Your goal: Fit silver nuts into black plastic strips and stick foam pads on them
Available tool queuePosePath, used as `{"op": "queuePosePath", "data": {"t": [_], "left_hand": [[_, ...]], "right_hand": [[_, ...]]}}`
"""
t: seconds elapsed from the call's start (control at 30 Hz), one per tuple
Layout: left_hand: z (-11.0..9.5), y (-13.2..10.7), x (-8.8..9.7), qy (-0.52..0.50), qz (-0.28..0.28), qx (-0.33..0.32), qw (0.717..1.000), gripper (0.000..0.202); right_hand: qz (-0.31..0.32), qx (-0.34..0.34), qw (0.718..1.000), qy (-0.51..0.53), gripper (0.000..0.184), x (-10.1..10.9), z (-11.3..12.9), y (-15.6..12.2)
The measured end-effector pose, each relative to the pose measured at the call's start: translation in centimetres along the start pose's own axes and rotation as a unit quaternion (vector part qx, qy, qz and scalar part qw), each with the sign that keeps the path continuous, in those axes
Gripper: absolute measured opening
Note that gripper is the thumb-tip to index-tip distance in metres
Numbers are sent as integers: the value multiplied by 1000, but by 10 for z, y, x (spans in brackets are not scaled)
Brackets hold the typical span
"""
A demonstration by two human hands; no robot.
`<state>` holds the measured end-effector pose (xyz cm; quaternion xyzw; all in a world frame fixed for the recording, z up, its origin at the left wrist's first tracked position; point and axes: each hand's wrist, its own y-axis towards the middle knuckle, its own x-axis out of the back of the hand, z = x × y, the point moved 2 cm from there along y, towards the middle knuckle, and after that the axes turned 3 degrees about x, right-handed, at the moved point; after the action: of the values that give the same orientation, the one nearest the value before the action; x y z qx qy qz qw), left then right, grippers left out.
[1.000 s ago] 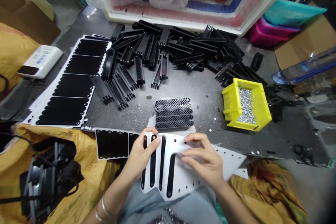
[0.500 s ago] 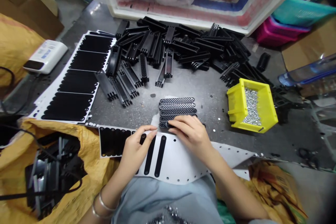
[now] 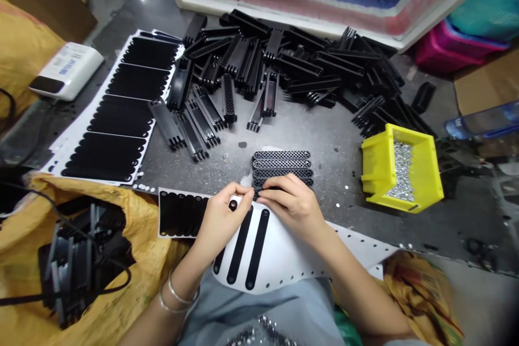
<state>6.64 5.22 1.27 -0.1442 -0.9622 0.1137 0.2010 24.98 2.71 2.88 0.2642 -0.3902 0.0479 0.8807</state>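
Observation:
My left hand [image 3: 227, 219] is closed in a pinch, thumb and forefinger meeting at the left end of a row of black perforated bars [image 3: 281, 164]. Close beside it, my right hand [image 3: 298, 208] is also closed, its fingertips curled over the front bar. Whatever the fingertips grip is hidden or too small to make out. Under both hands a white backing sheet [image 3: 292, 254] hangs over the table edge onto the lap. A few black strips [image 3: 257, 248] remain stuck on it, and more sit side by side at its left end [image 3: 182, 215].
Black slotted plastic parts [image 3: 304, 67] lie heaped at the back. Sheets of black strips [image 3: 115, 111] are stacked at left, near a white device [image 3: 67, 71]. A yellow bin [image 3: 421, 173] of small metal pieces stands at right. An orange sack [image 3: 150, 259] holds black parts.
My left hand has moved right and up, so its fingertips are now close to the right hand's at the bars' left end. The whole view has shifted slightly.

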Motion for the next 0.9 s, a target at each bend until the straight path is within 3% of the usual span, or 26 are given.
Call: {"op": "queuePosePath", "data": {"t": [0.13,0.2,0.3,0.43,0.6,0.77,0.9], "left_hand": [[1,5,0,-21,29,19,999,22],[1,6,0,-17,30,23,999,23],[2,7,1,-4,24,22,999,24],[3,6,2,0,18,12,1000,25],[4,7,3,18,10,3,1000,24],[1,-4,0,0,-37,-4,999,25],[-4,-17,-7,-45,-89,-47,994,25]], "right_hand": [[54,3,998,-44,19,17,1,-6],[66,-46,997,-22,23,33,-5,-15],[23,-146,988,56,19,52,-20,-32],[-41,-171,980,96,13,53,-34,-44],[-21,-143,984,101,12,49,-38,-42],[-97,-116,988,-37,19,51,-12,-45],[-26,-94,994,43,26,25,22,-49]]}}
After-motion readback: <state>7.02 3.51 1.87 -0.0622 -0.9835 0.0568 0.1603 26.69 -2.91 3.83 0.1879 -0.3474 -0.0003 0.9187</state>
